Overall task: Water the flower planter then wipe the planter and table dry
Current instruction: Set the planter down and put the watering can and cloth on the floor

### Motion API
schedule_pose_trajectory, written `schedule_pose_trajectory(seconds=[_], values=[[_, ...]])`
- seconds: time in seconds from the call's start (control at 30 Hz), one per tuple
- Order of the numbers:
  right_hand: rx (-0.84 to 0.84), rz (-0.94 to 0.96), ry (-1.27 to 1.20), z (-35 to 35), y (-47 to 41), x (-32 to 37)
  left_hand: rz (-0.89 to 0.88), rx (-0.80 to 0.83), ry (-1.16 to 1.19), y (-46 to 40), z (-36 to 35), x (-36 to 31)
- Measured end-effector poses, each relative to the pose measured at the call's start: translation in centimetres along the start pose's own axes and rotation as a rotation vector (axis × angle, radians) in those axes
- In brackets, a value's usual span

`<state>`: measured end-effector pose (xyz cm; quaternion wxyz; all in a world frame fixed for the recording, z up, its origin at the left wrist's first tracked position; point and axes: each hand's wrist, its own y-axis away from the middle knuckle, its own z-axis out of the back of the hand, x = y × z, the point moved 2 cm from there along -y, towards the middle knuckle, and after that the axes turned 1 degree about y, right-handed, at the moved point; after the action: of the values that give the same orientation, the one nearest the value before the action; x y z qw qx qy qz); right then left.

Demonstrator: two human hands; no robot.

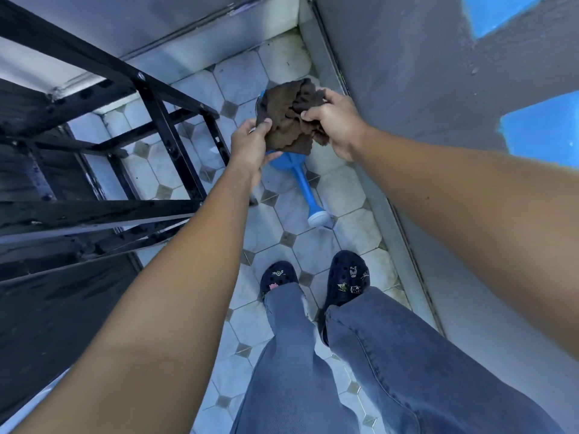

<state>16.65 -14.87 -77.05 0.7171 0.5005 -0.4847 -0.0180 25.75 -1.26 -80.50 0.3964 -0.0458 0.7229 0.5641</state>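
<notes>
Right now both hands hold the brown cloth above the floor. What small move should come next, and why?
Probably carry the brown cloth left toward the black table frame to begin wiping. The left hand and right hand both grip it, bunched, and the blue watering can already lies on the tiled floor, so watering looks finished. The planter is not in view.

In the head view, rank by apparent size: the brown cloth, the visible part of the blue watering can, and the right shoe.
1. Brown cloth, held by both hands.
2-3. Blue watering can and right shoe: too close to rank; the cloth hides most of the can's body.
</notes>
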Motion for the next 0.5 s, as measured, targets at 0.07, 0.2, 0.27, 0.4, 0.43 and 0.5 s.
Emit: schedule_pose_trajectory(seconds=[0.07, 0.2, 0.27, 0.4, 0.43, 0.5], values=[[-0.02, 0.009, 0.085, -0.1, -1.5, -0.1, 0.024, -0.082, -0.068, -1.4, 0.0, 0.7], [0.048, -0.006, 0.379, -0.2, -2.0, -1.4, -0.01, -0.168, -0.408, -1.7, -0.3, 1.8], [0.154, -0.028, 0.47, -0.7, -1.5, -2.4, -0.132, -0.091, -0.476, -1.4, -0.8, 2.1], [0.253, -0.048, 0.477, -1.3, -0.8, -3.8, -0.1, 0.024, -0.526, -0.8, -0.8, 3.0], [0.246, -0.037, 0.499, -1.3, -1.0, -4.2, -0.078, 0.035, -0.535, -0.2, -0.7, 2.8], [0.208, -0.028, 0.556, -1.1, 0.0, -3.8, -0.042, 0.008, -0.575, 1.4, -0.2, 2.0]])
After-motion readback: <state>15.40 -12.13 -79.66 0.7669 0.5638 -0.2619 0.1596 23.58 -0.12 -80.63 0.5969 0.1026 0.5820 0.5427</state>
